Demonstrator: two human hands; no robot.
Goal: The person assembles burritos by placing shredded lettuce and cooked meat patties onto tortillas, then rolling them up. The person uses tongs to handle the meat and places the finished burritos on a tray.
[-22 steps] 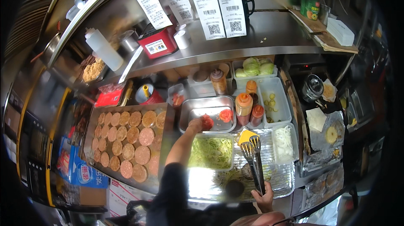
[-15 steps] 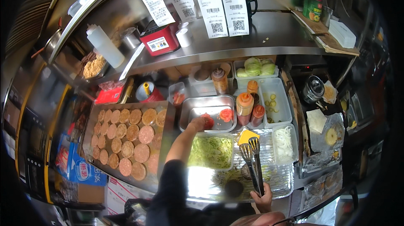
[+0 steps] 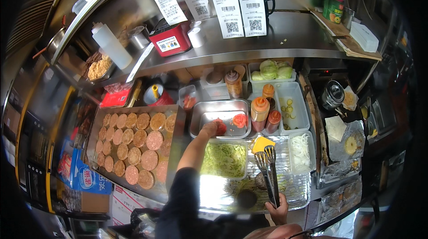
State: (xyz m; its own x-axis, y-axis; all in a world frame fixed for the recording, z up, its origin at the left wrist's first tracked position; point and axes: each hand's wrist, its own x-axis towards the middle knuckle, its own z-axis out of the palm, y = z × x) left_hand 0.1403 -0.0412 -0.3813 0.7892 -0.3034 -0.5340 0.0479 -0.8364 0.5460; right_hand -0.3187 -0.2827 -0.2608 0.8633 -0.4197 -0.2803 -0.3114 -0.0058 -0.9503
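My left hand [image 3: 209, 129] reaches into a steel pan [image 3: 209, 110], its fingers closed on red tomato slices [image 3: 220, 126] at the pan's near side. Another small stack of tomato slices [image 3: 240, 121] lies to its right. Low on the right, my right hand [image 3: 278, 211] grips black-handled tongs [image 3: 269, 176] whose slotted heads point away from me. Under the tongs' tips is a yellow cheese slice [image 3: 264, 143] above the wire rack tray [image 3: 296, 191]. A browned patty [image 3: 260, 181] on the rack is partly hidden by the tongs.
Shredded lettuce fills a tub [image 3: 224, 159] just nearer than the pan. Sauce bottles [image 3: 259, 113] stand to its right, beside a container of pickle slices [image 3: 290, 103] and a tub of shredded onion [image 3: 300, 150]. A griddle of patties [image 3: 149, 159] lies left. Receipts [image 3: 223, 3] hang above.
My left hand stays at the tomato slices with only a slight shift. The tongs and my right hand hold their place.
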